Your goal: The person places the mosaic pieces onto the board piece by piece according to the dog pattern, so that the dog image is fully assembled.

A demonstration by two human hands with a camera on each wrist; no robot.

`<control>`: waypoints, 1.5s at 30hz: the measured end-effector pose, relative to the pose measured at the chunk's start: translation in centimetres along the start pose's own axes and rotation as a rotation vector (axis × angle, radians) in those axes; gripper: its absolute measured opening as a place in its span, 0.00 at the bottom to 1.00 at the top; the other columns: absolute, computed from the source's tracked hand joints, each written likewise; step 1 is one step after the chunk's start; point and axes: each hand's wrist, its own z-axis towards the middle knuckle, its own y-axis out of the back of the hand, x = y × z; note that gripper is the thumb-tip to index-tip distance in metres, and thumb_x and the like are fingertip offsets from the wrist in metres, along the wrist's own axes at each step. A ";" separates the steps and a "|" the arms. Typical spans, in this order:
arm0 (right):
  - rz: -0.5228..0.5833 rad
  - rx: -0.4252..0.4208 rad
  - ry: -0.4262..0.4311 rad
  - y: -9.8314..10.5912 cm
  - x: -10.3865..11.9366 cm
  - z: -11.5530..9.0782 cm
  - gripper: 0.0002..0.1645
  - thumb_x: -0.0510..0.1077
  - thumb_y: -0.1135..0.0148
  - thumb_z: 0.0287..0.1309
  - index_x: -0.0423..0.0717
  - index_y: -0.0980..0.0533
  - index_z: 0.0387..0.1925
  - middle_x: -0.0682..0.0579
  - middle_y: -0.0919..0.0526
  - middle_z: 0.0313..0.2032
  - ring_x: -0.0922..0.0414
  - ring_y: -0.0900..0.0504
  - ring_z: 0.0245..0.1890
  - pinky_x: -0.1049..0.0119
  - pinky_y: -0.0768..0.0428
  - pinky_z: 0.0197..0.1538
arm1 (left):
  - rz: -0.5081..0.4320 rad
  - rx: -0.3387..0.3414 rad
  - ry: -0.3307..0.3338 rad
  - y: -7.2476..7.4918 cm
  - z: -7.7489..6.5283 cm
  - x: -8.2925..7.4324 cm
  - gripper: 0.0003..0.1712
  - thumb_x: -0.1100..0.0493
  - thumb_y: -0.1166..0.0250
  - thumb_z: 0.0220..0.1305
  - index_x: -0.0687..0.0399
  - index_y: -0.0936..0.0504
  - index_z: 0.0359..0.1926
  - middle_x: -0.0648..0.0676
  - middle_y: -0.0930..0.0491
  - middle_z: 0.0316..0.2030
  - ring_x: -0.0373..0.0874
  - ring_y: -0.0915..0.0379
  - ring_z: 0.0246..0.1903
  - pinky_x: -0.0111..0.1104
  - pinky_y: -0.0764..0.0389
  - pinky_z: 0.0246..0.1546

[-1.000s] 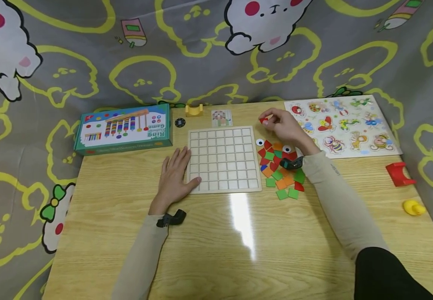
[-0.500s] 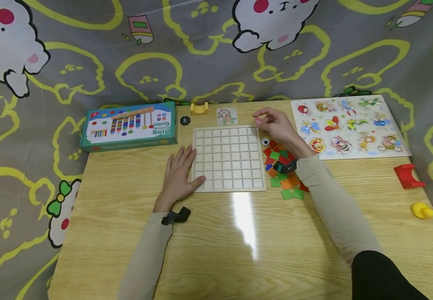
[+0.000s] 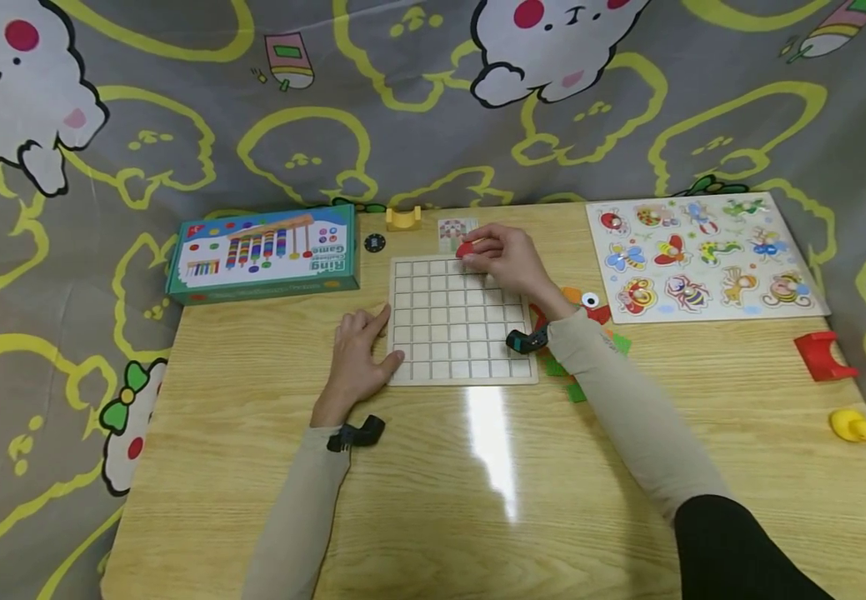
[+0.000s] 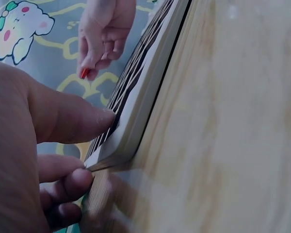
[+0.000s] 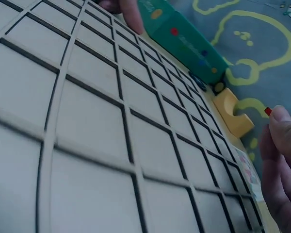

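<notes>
While left hand (image 3: 357,354) rests loosely bent, no grip evident, thumb on near-left corner of square pale wooden grid board (image 3: 440,317), right hand (image 3: 509,260) pinches thin red piece (image 3: 464,249), outline partly hidden, at board's far edge — small printed card (image 3: 451,229) just beyond. Light edge pinch looks best now: piece level, square to board's slats — and thumb pressure should curb sliding.

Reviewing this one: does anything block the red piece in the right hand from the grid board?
Nothing visible does. The right hand holds the red piece raised near the far edge of the grid board. The left hand touches the board's left side, away from the piece.
</notes>
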 end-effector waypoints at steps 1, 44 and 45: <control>-0.025 0.002 0.020 -0.5 0.1 0.2 0.19 0.43 0.31 0.59 0.45 0.20 0.52 0.47 0.15 0.44 0.52 0.16 0.41 0.64 0.19 0.43 | -0.004 -0.001 -0.004 0.0 0.0 0.0 0.43 0.51 0.34 0.53 0.58 0.31 0.70 0.52 0.30 0.38 0.49 0.43 0.39 0.41 0.44 0.45; -0.410 0.039 0.087 -6.1 0.4 3.0 0.14 0.52 0.27 0.53 0.56 0.13 0.43 0.55 0.16 0.36 0.57 0.25 0.32 0.60 0.29 0.36 | -0.029 0.003 -0.032 0.2 0.0 0.2 0.40 0.56 0.35 0.55 0.60 0.31 0.70 0.49 0.30 0.31 0.44 0.43 0.35 0.38 0.46 0.42; -0.408 0.040 0.090 -6.1 0.4 3.0 0.14 0.51 0.27 0.53 0.56 0.13 0.43 0.56 0.16 0.36 0.58 0.25 0.31 0.60 0.29 0.35 | -0.028 0.003 -0.031 0.2 0.0 0.2 0.40 0.56 0.35 0.55 0.59 0.31 0.70 0.49 0.30 0.31 0.44 0.43 0.35 0.38 0.46 0.42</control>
